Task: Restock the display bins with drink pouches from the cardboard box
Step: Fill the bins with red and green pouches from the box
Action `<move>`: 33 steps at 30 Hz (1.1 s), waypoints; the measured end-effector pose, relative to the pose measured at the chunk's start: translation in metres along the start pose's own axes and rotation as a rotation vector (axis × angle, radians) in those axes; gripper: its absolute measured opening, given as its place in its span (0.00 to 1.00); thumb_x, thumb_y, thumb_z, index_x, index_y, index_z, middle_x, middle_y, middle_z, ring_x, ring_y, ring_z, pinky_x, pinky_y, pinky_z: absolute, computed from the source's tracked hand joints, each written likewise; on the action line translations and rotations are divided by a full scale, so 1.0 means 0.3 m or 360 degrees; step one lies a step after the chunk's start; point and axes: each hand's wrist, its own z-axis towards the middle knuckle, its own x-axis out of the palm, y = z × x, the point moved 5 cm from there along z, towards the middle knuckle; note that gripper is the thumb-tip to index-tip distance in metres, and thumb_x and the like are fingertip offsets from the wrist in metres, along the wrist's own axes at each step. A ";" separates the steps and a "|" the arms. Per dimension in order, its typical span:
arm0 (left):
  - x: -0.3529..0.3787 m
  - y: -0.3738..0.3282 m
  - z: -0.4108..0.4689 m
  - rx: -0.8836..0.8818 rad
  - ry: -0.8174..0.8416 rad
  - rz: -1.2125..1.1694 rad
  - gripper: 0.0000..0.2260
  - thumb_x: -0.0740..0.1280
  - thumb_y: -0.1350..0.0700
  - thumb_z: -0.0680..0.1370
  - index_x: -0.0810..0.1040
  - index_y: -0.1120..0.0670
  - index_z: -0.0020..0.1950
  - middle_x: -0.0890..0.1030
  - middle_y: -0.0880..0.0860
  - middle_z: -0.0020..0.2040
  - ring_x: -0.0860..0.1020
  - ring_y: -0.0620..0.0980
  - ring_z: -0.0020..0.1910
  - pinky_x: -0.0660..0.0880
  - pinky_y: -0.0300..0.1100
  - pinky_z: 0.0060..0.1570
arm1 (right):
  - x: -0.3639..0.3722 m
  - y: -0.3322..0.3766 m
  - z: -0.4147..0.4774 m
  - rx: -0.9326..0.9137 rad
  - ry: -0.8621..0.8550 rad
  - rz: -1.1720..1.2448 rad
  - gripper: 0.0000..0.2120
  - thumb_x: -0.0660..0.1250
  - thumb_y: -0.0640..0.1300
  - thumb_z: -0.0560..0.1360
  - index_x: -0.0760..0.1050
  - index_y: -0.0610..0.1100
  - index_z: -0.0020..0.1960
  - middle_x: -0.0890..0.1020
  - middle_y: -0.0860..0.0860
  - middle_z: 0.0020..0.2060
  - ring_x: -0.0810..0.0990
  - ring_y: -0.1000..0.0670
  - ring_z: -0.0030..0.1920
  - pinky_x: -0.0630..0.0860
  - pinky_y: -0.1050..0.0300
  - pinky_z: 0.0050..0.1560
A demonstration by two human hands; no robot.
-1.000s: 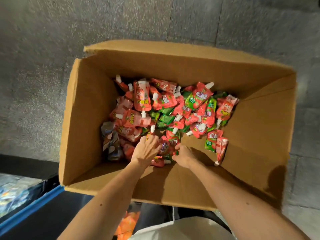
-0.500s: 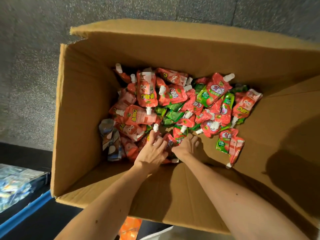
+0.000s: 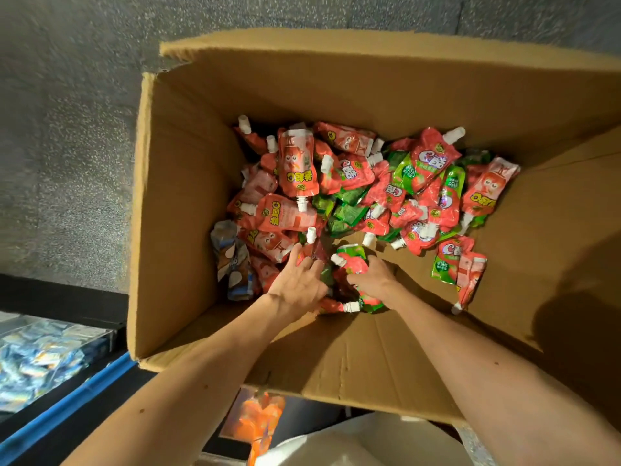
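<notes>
Both hands are sitting down in the cardboard box. The left hand is resting on the red pouches with its fingers spread, and the right hand is curling its fingers round a green-and-red pouch.

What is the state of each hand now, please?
Left hand: open, fingers spread on the pile of pouches.
Right hand: closed around a red and green pouch.

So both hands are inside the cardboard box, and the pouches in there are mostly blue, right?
Not quite. Both hands are inside the cardboard box, left hand on the pile, right hand gripping a red-and-green pouch. But the head view shows the pouches are mostly red, some green; only one bluish pouch shows.
</notes>
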 end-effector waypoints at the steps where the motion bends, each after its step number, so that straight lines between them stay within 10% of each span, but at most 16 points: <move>1: -0.008 0.012 -0.023 -0.0027 -0.0062 -0.0148 0.13 0.64 0.47 0.81 0.78 0.47 0.63 0.68 0.58 0.67 0.67 0.59 0.69 0.48 0.64 0.75 | -0.017 -0.011 -0.011 0.0002 0.0034 0.0029 0.32 0.73 0.48 0.72 0.67 0.41 0.72 0.73 0.44 0.67 0.72 0.42 0.66 0.72 0.49 0.63; 5: -0.072 0.078 -0.141 -0.0057 -0.0488 -0.1342 0.07 0.72 0.45 0.73 0.83 0.48 0.44 0.75 0.52 0.45 0.73 0.54 0.51 0.70 0.49 0.53 | -0.108 -0.008 -0.110 -0.0057 0.0126 0.0143 0.18 0.76 0.46 0.71 0.76 0.44 0.57 0.80 0.47 0.53 0.78 0.45 0.56 0.76 0.50 0.58; 11: -0.189 0.123 -0.372 -0.0128 -0.0793 -0.3054 0.08 0.70 0.60 0.78 0.79 0.59 0.38 0.76 0.48 0.31 0.73 0.45 0.31 0.70 0.37 0.34 | -0.231 0.043 -0.330 -0.0132 0.0163 0.0612 0.51 0.77 0.56 0.65 0.54 0.45 0.79 0.63 0.45 0.76 0.67 0.44 0.72 0.68 0.47 0.71; 14: -0.255 0.119 -0.462 -0.0040 -0.0829 -0.3499 0.12 0.71 0.53 0.75 0.75 0.59 0.37 0.71 0.52 0.31 0.69 0.49 0.32 0.70 0.41 0.37 | -0.282 0.095 -0.461 -0.0191 0.0153 0.0922 0.53 0.81 0.57 0.58 0.59 0.45 0.76 0.74 0.45 0.69 0.77 0.47 0.63 0.76 0.47 0.64; 19: -0.365 0.105 -0.611 0.0143 -0.1025 -0.3834 0.17 0.63 0.50 0.79 0.79 0.63 0.56 0.83 0.59 0.50 0.81 0.52 0.51 0.80 0.49 0.53 | -0.374 0.210 -0.688 -0.0413 0.0217 0.1204 0.35 0.77 0.52 0.68 0.67 0.42 0.69 0.81 0.47 0.54 0.83 0.52 0.46 0.79 0.58 0.35; 26: -0.486 -0.003 -0.840 0.0205 -0.1474 -0.4010 0.20 0.60 0.45 0.81 0.84 0.58 0.56 0.80 0.60 0.58 0.80 0.54 0.57 0.79 0.49 0.57 | -0.426 0.326 -0.999 -0.0827 0.0455 0.1241 0.19 0.73 0.44 0.74 0.78 0.40 0.63 0.86 0.41 0.51 0.85 0.42 0.52 0.81 0.45 0.55; 33: -0.527 -0.258 -1.107 0.0252 -0.2137 -0.4166 0.19 0.59 0.46 0.82 0.82 0.59 0.53 0.84 0.58 0.50 0.84 0.53 0.46 0.83 0.50 0.42 | -0.385 0.310 -1.342 -0.1222 0.0779 0.1066 0.31 0.79 0.48 0.64 0.77 0.40 0.64 0.84 0.40 0.55 0.84 0.41 0.54 0.81 0.43 0.55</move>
